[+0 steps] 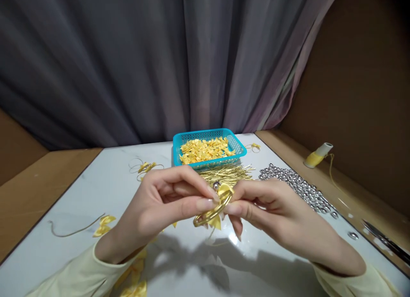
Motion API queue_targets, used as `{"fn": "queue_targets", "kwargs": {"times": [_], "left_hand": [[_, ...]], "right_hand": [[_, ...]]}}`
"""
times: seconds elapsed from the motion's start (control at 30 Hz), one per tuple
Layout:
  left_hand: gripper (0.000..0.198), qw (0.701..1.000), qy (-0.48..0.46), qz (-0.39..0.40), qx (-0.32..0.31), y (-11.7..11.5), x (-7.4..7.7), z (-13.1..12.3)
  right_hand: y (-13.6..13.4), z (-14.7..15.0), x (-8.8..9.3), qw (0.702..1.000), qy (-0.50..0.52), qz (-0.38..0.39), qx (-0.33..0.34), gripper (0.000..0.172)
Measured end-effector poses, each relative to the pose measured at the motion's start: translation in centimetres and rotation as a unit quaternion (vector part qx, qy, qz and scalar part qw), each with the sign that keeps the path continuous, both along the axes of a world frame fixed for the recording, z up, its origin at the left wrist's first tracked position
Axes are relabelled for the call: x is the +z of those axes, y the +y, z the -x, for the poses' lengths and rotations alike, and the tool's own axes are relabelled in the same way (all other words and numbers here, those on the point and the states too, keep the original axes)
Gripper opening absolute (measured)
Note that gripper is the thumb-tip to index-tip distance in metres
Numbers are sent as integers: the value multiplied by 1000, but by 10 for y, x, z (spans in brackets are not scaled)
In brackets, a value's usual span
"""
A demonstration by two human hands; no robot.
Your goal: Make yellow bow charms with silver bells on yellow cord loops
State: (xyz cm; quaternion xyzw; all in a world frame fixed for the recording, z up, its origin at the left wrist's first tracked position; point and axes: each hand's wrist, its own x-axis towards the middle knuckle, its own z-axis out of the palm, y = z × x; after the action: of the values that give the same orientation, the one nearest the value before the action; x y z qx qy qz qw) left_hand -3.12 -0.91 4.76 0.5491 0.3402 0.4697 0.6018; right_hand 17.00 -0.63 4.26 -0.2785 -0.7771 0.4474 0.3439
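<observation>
Above the white table, my left hand (174, 199) and my right hand (262, 207) meet over a yellow ribbon bow (215, 222). A coiled gold wire loop (211, 214) lies against the bow, and a round silver bead (217, 185) shows at its top. Thumb and index finger of my left hand pinch the wire and bow from the left. The right thumb and fingers are closed on the bow's right side, where their tips partly hide it. A bundle of gold wires (227, 174) lies just behind my hands.
Farther back stands a blue basket (178, 154) of yellow bows. Silver beads (297, 186) are heaped at the right, near a spool of yellow thread (317, 156) and scissors (384, 239). Wired bows (146, 167) and a single bow with wire (104, 225) lie left.
</observation>
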Motion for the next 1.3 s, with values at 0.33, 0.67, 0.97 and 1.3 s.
{"fn": "queue_targets", "kwargs": {"times": [0.33,0.67,0.97,1.3], "left_hand": [[13,957,204,-207,-17,-3,2,-3],[11,895,317,-310,-52,-4,4,-3],[13,936,256,-227,-84,0,4,2],[11,956,224,-147,-121,4,3,3]], "right_hand": [[-5,-17,11,956,-5,-248,-158,10],[-2,-6,-4,881,-235,-408,-45,29],[8,-9,-4,887,-237,-395,35,19],[9,0,-15,924,-115,-365,13,23]]}}
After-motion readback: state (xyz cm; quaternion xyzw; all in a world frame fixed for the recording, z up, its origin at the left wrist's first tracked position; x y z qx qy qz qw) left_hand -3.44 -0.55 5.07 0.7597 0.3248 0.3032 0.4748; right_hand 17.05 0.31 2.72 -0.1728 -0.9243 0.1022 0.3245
